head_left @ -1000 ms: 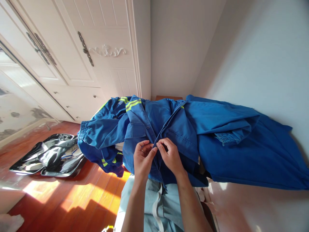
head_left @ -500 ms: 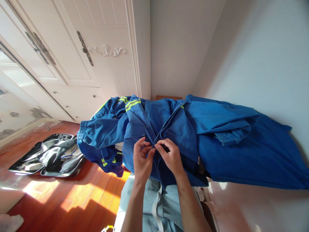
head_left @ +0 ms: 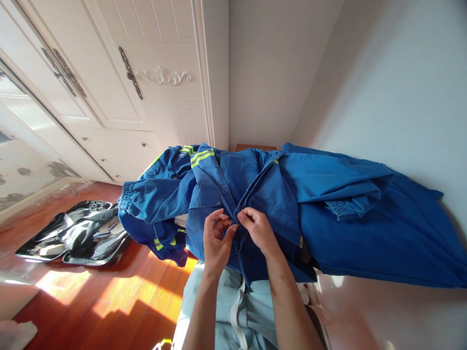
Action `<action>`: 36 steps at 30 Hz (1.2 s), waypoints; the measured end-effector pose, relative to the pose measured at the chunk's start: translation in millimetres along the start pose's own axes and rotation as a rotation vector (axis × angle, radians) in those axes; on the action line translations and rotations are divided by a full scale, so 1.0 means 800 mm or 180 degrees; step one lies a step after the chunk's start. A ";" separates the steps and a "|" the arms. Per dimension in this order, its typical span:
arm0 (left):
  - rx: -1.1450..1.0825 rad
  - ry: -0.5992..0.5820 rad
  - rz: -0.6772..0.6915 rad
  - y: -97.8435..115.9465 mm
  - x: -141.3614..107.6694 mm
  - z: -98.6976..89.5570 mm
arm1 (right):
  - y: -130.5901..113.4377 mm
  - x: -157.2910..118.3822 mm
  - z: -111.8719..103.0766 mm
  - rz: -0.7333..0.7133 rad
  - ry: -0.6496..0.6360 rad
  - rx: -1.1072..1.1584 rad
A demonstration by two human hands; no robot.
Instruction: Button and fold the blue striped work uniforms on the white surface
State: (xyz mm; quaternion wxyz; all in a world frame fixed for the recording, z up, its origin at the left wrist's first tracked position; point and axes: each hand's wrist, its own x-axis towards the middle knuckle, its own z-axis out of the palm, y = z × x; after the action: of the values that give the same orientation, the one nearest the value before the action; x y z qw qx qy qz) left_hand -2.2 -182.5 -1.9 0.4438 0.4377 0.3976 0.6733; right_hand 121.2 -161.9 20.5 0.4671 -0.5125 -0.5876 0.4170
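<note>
A blue jacket [head_left: 239, 170] is spread at the centre of the view, its collar end toward twelve o'clock and its hem toward six, beside the light grey trousers [head_left: 255, 304] of the person. The front edge of the jacket is held by both hands, close together. Between the thumb and fingers of the left hand [head_left: 218, 241] the edge is pinched, the other fingers being loosely curled; by the thumb and forefinger of the right hand [head_left: 257, 228] it is pinched just beside. Whether a button is gripped there cannot be told. A button [head_left: 224, 191] is seen at eleven o'clock from the hands, near a pocket flap [head_left: 205, 197]. At nine o'clock, a second striped garment [head_left: 136, 231] is partly covered by a jacket sleeve, and farther out an open suitcase [head_left: 69, 238] is set on the wooden floor [head_left: 126, 299]. At three o'clock, blue cloth [head_left: 379, 248] is laid out; at eleven, white cupboards [head_left: 171, 53] are seen.
</note>
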 end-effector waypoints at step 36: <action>0.3241 -0.0527 0.1540 0.000 0.003 -0.041 | 0.023 -0.033 -0.012 -0.0128 0.0122 -0.0111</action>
State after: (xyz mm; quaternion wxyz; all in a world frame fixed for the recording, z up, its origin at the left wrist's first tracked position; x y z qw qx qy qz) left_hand -33.3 -185.1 -11.3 0.0397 0.7263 0.5243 0.4426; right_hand 135.4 -186.0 1.7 0.4776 -0.5165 -0.5959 0.3874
